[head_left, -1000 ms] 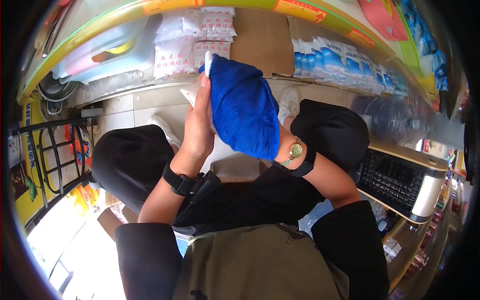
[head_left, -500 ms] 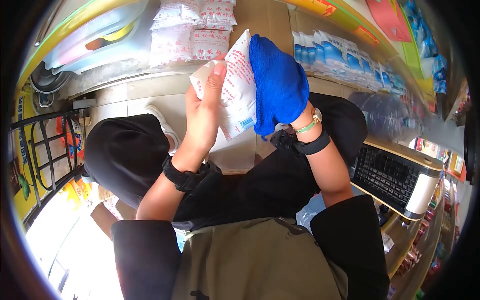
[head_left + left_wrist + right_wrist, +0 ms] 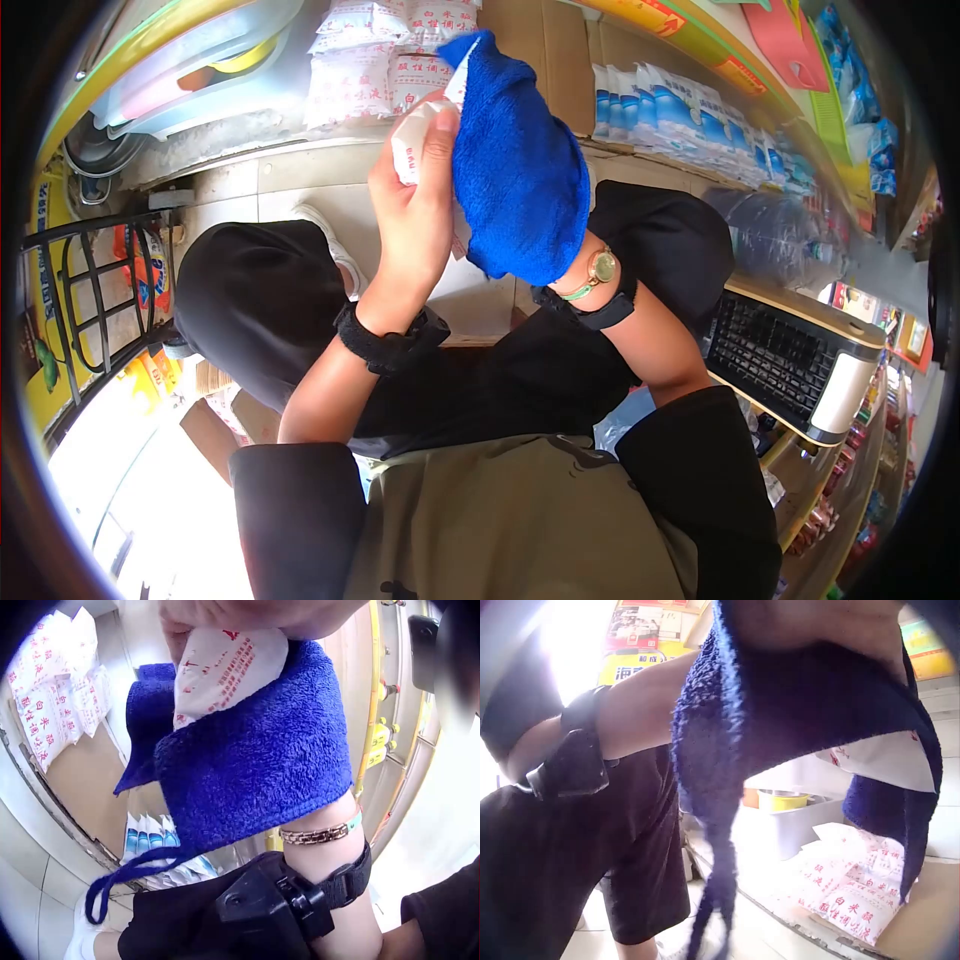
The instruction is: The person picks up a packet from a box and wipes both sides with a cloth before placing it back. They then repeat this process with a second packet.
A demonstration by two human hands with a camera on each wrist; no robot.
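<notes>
My left hand (image 3: 415,215) grips one end of a white bag (image 3: 408,145) with red print, its thumb lying along the near side. A blue terry cloth (image 3: 520,170) wraps over most of the bag. My right hand (image 3: 817,626) holds the cloth against the bag, its fingers hidden under the fabric in the head view. At the far end a corner of the cloth folds out past the bag's tip. From the cloth's lower edge a thin loop (image 3: 101,900) hangs down in the left wrist view.
Similar white bags (image 3: 350,85) with red print are stacked on the shelf ahead, beside brown cardboard (image 3: 540,60). Blue-and-white packets (image 3: 690,110) stand to the right. A keyboard (image 3: 770,350) lies at the right, a black metal rack (image 3: 100,310) at the left.
The cloth first covered the bag, then swung right and uncovered its printed face, and now lies over it again. My left hand keeps its hold throughout, ending slightly farther right.
</notes>
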